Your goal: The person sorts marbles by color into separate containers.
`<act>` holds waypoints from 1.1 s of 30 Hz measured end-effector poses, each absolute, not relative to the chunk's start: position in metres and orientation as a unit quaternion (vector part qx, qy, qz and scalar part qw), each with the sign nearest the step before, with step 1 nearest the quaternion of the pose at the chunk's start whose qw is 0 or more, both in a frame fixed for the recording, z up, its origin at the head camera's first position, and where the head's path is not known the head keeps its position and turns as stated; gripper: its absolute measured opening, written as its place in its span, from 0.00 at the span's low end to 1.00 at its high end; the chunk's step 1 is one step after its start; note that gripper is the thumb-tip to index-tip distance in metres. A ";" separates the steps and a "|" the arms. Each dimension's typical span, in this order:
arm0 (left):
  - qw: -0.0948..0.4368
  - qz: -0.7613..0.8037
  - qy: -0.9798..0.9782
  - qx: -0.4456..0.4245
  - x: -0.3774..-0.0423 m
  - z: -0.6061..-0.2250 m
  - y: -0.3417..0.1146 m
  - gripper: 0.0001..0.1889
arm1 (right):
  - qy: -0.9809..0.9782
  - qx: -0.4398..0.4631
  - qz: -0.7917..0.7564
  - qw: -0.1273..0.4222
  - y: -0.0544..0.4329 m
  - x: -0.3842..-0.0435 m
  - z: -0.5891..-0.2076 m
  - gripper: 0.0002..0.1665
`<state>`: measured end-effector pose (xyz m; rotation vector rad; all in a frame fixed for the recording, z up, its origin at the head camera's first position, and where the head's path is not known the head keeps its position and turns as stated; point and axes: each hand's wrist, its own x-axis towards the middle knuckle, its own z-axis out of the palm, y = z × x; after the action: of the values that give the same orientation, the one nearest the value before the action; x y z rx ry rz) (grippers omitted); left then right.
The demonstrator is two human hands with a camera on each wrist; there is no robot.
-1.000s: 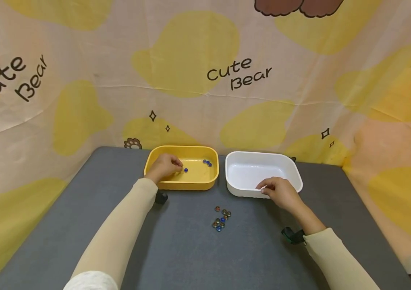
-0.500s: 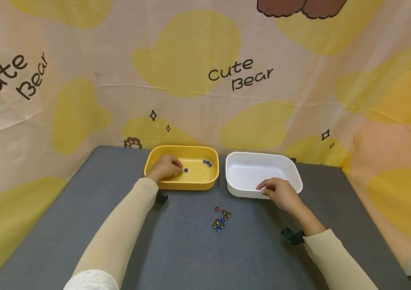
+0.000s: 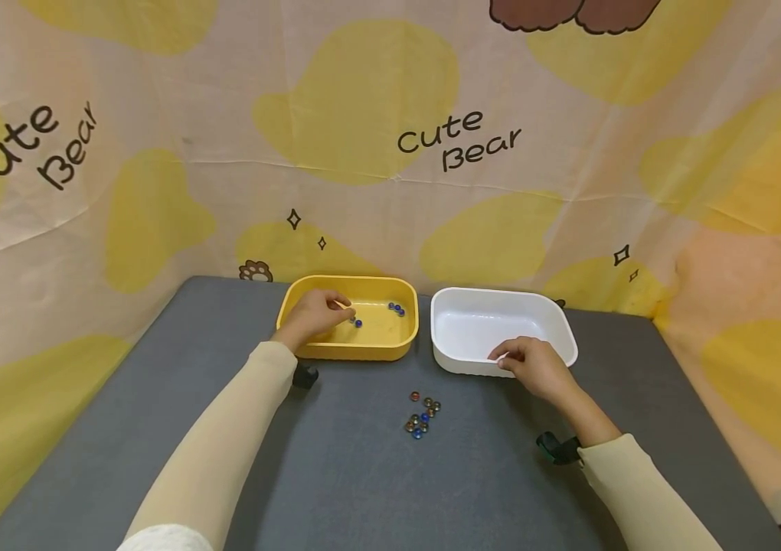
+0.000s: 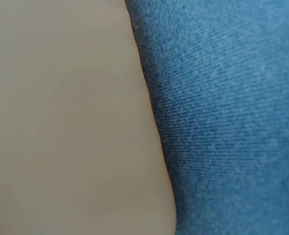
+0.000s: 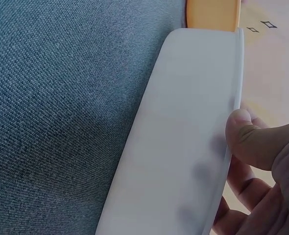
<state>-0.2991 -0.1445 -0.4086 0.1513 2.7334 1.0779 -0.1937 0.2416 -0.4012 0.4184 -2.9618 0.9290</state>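
My left hand reaches into the yellow bin, thumb and index finger bent toward each other above its floor. Right below the fingertips lie a small marble and a dark blue marble. A few more blue marbles sit at that bin's right side. With thumb outside and fingers inside, my right hand pinches the front rim of the white bin. In the right wrist view, the thumb presses on the rim and the finger shadows show through the wall. The left wrist view holds only sleeve and blue-grey cloth.
Several mixed marbles, brown, blue and reddish, lie grouped on the grey tabletop in front of the bins. A printed cloth backdrop rises directly behind both bins. Dark straps sit at the wrists.
My left fingertips have lifted slightly and shifted right; a second marble now shows beneath them by the blue one. The right hand keeps its place on the white bin.
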 end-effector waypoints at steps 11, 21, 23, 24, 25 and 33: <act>0.062 0.359 0.929 0.068 -0.291 -0.405 -0.142 0.19 | -0.945 0.134 0.297 0.012 0.243 -0.193 -0.402 0.06; 0.048 0.358 0.930 0.071 -0.278 -0.398 -0.144 0.19 | -0.944 0.140 0.299 0.016 0.243 -0.193 -0.402 0.06; 0.044 0.358 0.930 0.071 -0.275 -0.397 -0.144 0.19 | -0.943 0.141 0.301 0.014 0.243 -0.193 -0.402 0.06; 0.042 0.357 0.930 0.072 -0.274 -0.396 -0.144 0.19 | -0.943 0.142 0.301 0.014 0.243 -0.193 -0.402 0.06; 0.040 0.356 0.931 0.073 -0.273 -0.395 -0.144 0.20 | -0.943 0.141 0.301 0.014 0.243 -0.193 -0.402 0.06; 0.022 0.355 0.931 0.076 -0.261 -0.391 -0.144 0.18 | -0.942 0.141 0.303 0.009 0.242 -0.192 -0.401 0.06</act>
<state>-0.2613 -0.1438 -0.3910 0.2342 2.8862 1.1009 -0.1920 0.2421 -0.4010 0.4394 -2.9433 0.9473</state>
